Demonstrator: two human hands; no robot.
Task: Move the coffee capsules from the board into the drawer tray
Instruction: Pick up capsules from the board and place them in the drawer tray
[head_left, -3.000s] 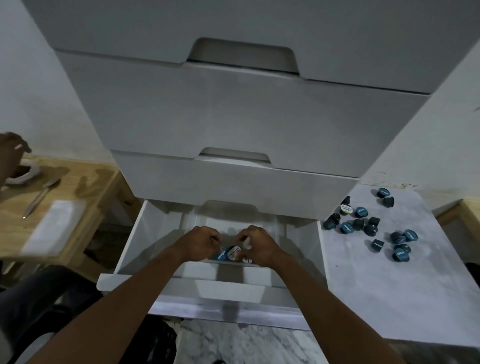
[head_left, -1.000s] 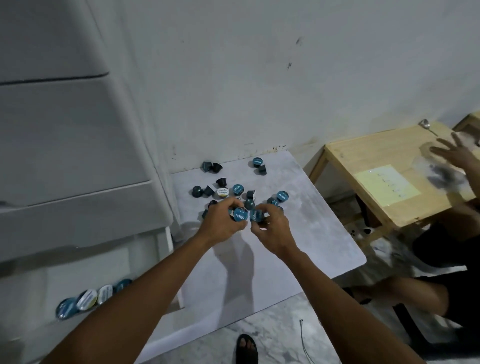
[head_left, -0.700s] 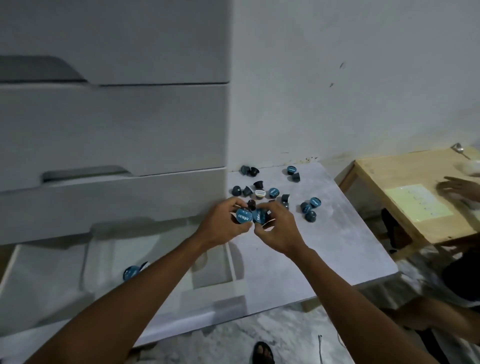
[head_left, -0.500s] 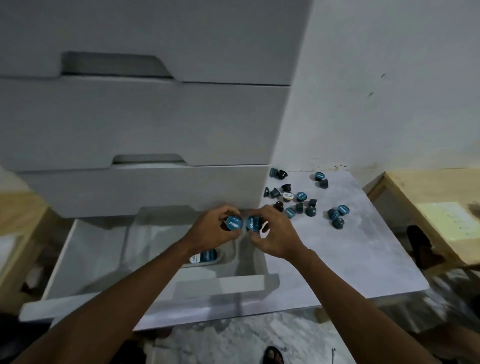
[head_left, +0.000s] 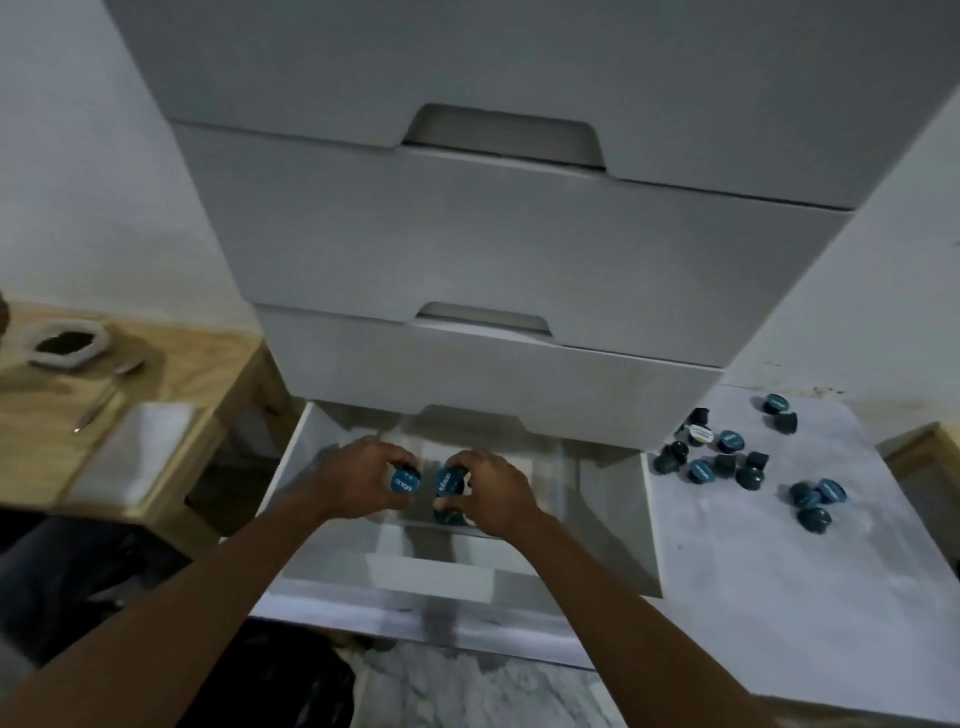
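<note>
My left hand (head_left: 353, 480) is closed around a blue coffee capsule (head_left: 402, 484). My right hand (head_left: 493, 491) grips another blue capsule (head_left: 448, 483), and a further capsule (head_left: 448, 517) shows just below its fingers. Both hands hover side by side above the clear tray (head_left: 395, 538) in the open bottom drawer (head_left: 602, 525). On the grey board (head_left: 779, 561) to the right, several dark blue capsules (head_left: 727, 462) lie loose near the cabinet corner. The hands hide most of the tray's contents.
The white cabinet's closed upper drawers (head_left: 493, 249) overhang the back of the open drawer. A low wooden table (head_left: 171, 384) on the left carries a small bowl (head_left: 67, 345), a spoon (head_left: 106, 395) and a white sheet (head_left: 135, 457). Marble floor lies below.
Both hands picked up capsules from the board and carried them left to the open drawer, where they now hang over the tray. My view swung from the board back to the cabinet.
</note>
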